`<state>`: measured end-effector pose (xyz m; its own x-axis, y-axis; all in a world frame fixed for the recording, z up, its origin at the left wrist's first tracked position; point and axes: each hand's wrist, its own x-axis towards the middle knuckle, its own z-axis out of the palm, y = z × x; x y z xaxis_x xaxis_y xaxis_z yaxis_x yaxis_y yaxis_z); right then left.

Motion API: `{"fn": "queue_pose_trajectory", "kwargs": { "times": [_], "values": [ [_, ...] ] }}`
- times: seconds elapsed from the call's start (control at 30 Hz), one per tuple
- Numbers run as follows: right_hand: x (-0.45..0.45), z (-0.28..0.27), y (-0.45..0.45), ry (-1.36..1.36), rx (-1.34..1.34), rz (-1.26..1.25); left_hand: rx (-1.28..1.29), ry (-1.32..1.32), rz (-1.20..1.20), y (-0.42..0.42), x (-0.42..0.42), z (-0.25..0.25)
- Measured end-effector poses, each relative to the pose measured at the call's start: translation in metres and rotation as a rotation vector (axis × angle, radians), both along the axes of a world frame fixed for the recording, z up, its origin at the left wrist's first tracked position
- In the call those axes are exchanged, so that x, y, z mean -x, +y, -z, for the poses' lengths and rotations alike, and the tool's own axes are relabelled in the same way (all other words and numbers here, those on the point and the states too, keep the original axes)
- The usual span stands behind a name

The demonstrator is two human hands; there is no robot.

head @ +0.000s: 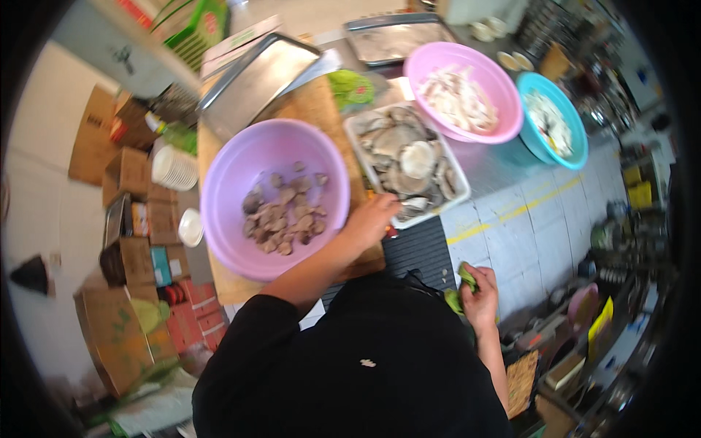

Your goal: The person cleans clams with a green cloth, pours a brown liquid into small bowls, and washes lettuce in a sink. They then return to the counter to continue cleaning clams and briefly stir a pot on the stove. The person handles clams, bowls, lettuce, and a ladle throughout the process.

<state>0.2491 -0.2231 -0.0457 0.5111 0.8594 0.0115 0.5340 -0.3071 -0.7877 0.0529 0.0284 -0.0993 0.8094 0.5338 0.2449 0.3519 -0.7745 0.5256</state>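
Note:
My left hand [378,216] is at the near left corner of a white plastic tray [459,201] filled with grey-capped mushrooms [391,141]. A small red object [391,232] shows just below the fingers; whether I hold it cannot be made out. Under my left forearm, a purple plastic basin [224,180] stands on a wooden board [323,117], with small grey-brown pieces [285,213] at its bottom. My right hand [481,298] is low at my right side, gripping a crumpled green cloth [468,276].
Beyond the white tray stand a pink basin [506,123] with pale strips and a turquoise basin [580,148] with white pieces. Metal trays [263,76] lie at the back. Cardboard boxes [126,175] and stacked white bowls [175,168] are at left. Cluttered shelving [608,350] lines the right.

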Motion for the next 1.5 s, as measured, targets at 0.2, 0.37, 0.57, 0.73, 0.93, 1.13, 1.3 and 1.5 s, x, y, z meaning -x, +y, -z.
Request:
{"fn": "queue_pose_trajectory", "kwargs": {
  "times": [0.2,0.37,0.57,0.73,0.93,1.13,1.3,1.5],
  "values": [
    [0.009,0.004,0.011,0.062,0.005,-0.064,-0.118,0.061,-0.031,0.004,-0.004,-0.006],
    [0.02,-0.001,0.028,0.047,0.041,-0.106,-0.215,0.121,-0.006,0.003,0.008,-0.035],
    [0.034,0.006,0.038,0.081,0.011,-0.099,0.004,0.001,-0.552,0.084,0.141,-0.011],
    [0.047,0.001,0.055,0.047,0.036,-0.164,0.051,0.688,-0.745,0.13,0.265,0.038],
    [0.056,-0.006,0.064,0.04,0.031,-0.15,0.058,0.875,-0.595,0.138,0.283,0.029],
    [0.056,-0.006,0.06,0.046,0.014,-0.1,0.653,0.403,-0.671,0.141,0.273,-0.019],
    [0.05,-0.015,0.06,0.145,-0.085,0.003,1.143,-0.629,-0.627,0.097,0.189,-0.041],
    [0.072,-0.098,0.096,-0.469,-0.294,-0.199,1.683,-0.816,-0.115,-0.006,0.032,-0.086]
  ]
}}
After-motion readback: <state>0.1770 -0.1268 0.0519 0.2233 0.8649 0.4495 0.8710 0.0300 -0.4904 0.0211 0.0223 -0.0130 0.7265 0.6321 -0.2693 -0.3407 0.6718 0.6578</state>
